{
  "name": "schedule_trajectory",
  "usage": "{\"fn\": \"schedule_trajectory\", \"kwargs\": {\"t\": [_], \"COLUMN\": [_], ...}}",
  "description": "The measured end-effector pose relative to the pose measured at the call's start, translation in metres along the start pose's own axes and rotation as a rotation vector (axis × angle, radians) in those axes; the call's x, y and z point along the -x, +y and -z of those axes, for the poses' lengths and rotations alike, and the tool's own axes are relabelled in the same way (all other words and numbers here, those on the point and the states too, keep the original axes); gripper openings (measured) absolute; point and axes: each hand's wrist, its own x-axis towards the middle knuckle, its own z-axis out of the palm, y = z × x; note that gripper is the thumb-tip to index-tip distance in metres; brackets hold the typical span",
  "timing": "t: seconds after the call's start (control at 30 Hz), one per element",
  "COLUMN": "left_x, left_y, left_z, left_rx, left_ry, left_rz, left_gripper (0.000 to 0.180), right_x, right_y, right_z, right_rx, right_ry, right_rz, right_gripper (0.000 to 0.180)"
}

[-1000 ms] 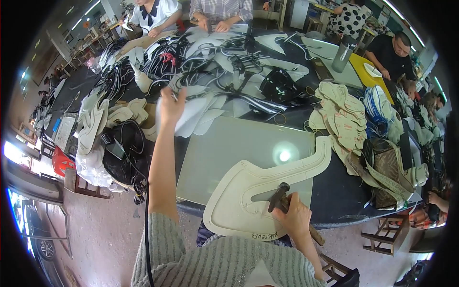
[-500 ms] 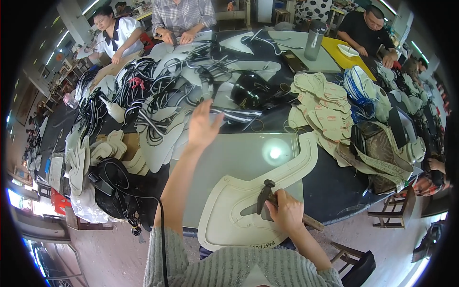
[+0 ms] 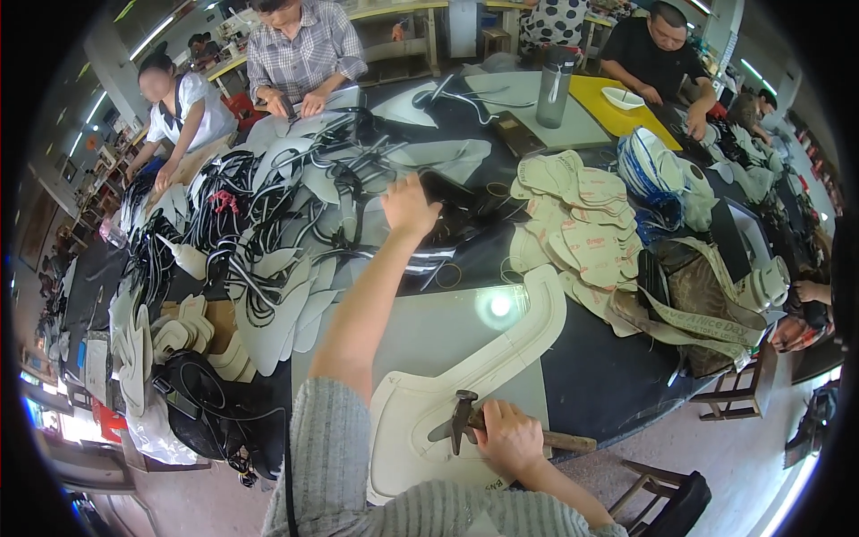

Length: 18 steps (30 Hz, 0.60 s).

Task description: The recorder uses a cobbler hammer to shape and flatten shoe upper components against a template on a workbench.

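My right hand [image 3: 510, 440] curls round the dark-metal, brown-wood hammer [image 3: 462, 421], likely head-heavy, best held by its handle [image 3: 571, 442]; left hand [image 3: 412, 208] at the glossy black bundle [image 3: 449, 191], grip unclear.

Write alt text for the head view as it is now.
A person's right hand holds a hammer over a curved cream panel; the left hand is near a glossy black item. Straps litter the dark table, with co-workers opposite.
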Motion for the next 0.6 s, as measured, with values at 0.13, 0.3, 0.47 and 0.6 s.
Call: {"fn": "schedule_trajectory", "kwargs": {"t": [0.13,0.3,0.47,0.6], "left_x": [0.016,0.01,0.014,0.037], "left_y": [0.014,0.001,0.027,0.047], "left_z": [0.019,0.052,0.147,0.215], "left_rx": [0.459,0.396,1.03,0.855], "left_ry": [0.221,-0.366,0.0,0.242], "left_rz": [-0.28,-0.105,-0.345,-0.583], "left_gripper": [0.064,0.036,0.014,0.019], "right_x": [0.0,-0.004,0.002,-0.008], "right_y": [0.004,0.003,0.001,0.02], "right_z": [0.001,0.004,0.001,0.015], "right_rx": [-0.005,-0.009,-0.028,-0.156], "right_ry": [-0.03,-0.064,-0.088,-0.054], "right_rz": [0.031,0.039,0.033,0.055], "right_gripper": [0.033,0.034,0.032,0.028]}}
